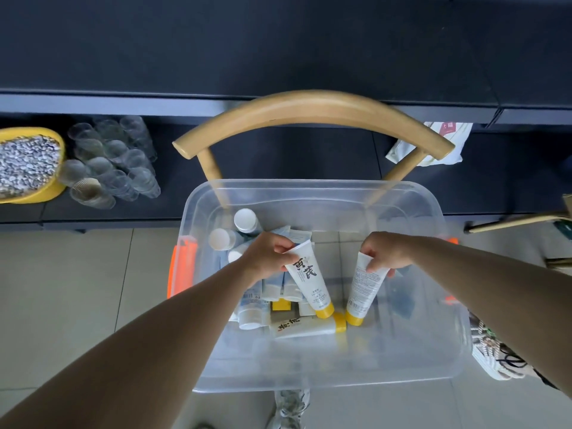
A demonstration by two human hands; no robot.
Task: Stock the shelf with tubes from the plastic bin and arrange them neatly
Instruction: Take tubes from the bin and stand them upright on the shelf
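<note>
A clear plastic bin (433, 335) sits on a wooden chair in front of me. Inside it, my left hand (267, 253) pinches the crimped end of a white tube with a yellow cap (309, 281), cap pointing down. My right hand (387, 252) grips a second white tube with a yellow cap (363, 287) the same way. A third yellow-capped tube (306, 328) lies flat at the bin's bottom. Several more tubes and white-capped bottles (246, 219) are piled in the bin's left half. The dark shelf (278, 103) runs across behind the chair.
The chair's curved wooden backrest (309, 113) arches between bin and shelf. On the lower shelf stand clear plastic cups (114, 159), a yellow tub of pebbles (28, 164) and a white bag (433, 144). Orange latches (182, 267) flank the bin. Tiled floor lies below.
</note>
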